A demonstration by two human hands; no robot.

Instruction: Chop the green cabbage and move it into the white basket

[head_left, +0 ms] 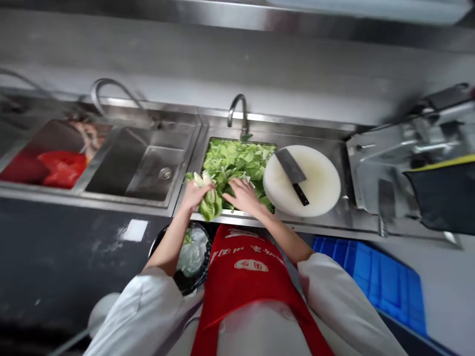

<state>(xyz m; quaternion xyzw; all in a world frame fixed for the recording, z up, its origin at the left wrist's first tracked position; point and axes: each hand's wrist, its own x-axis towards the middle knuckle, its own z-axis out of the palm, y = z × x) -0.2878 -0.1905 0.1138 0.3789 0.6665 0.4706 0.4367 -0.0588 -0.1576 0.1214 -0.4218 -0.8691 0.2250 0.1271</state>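
Note:
Loose green leaves (237, 158) fill the sink in front of me. My left hand (193, 194) is closed around a small bunch of lettuce (211, 202) at the sink's front left corner; its pale stem ends point up and the leaves hang over the front rim. My right hand (243, 196) rests over the leaves near the front edge, thumb apart from the fingers, with its fingertips partly among the greens. Beside the sink on the right, a cleaver (291, 168) with a black handle lies on a round white chopping board (321, 180).
A curved faucet (241, 111) stands behind the leaves. Below my left arm is a black-lined bin (206, 257). To the left are more steel sinks (165, 153), one with a red bag (65, 168). Blue crates (386, 282) sit at lower right, near a metal rack (374, 163).

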